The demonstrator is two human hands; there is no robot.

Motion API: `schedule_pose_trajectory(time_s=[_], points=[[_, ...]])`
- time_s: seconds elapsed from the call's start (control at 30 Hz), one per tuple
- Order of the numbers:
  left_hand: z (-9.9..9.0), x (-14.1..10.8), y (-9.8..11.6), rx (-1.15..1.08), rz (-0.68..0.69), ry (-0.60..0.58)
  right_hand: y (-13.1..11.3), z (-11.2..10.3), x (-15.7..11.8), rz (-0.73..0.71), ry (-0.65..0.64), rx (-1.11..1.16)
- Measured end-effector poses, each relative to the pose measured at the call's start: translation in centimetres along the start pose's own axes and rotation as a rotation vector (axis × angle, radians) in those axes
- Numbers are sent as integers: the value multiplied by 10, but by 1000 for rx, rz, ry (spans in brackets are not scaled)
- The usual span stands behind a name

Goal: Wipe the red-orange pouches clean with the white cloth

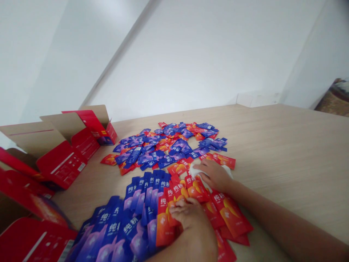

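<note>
My right hand (214,174) is closed on a white cloth or tissue (227,170), which lies bunched under the palm against the red sachets. My left hand (188,216) has its fingers curled over a red sachet (165,223) in the near row; the thumb is hidden. Overlapping red sachets (229,214) with orange fruit prints spread around both hands. To their left lie purple-blue sachets (129,225), also overlapped in rows, with white lettering upward.
Beyond the hands, a loose heap of mixed blue and red sachets (166,145) covers part of the wooden table (286,153). Red cardboard boxes (65,163) with raised flaps stand along the left. A white box (257,99) sits at the back by the white wall.
</note>
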State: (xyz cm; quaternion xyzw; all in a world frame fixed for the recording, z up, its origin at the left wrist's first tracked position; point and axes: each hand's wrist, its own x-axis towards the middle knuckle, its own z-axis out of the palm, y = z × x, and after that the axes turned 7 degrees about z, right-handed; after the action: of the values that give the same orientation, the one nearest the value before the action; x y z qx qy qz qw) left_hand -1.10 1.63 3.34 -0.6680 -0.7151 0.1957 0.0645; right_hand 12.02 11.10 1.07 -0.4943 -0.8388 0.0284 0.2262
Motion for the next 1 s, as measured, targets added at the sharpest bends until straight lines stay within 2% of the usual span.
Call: schedule_pose_trajectory(time_s=[0.07, 0.13, 0.23, 0.37, 0.5, 0.57, 0.63, 0.73, 0.87, 1.0], points=[[1, 1, 0, 1, -1, -3, -3, -3, -2, -64, -19, 11], [2, 1, 1, 0, -2, -12, -5, -4, -2, -134, -90, 9], [2, 2, 1, 0, -1, -29, -3, 0, 1, -106, -141, -32], [1, 2, 1, 1, -2, -53, 5, 2, 7, 13, -82, -94], [-4, 0, -1, 0, 22, -59, 5, -6, 5, 18, 20, -92], [-7, -1, -3, -4, 31, -69, 1, -8, 2, -32, 13, -71], [-9, -2, -3, -8, 35, -83, -3, -8, 0, -98, -55, -54], [-9, -1, -4, -16, 43, -93, -4, -2, 2, -91, -125, -55], [-7, -1, -3, -19, 51, -93, 1, 4, 5, 29, -90, -69], [-5, -1, -3, -18, 45, -96, 3, 0, 3, 35, 3, -55]])
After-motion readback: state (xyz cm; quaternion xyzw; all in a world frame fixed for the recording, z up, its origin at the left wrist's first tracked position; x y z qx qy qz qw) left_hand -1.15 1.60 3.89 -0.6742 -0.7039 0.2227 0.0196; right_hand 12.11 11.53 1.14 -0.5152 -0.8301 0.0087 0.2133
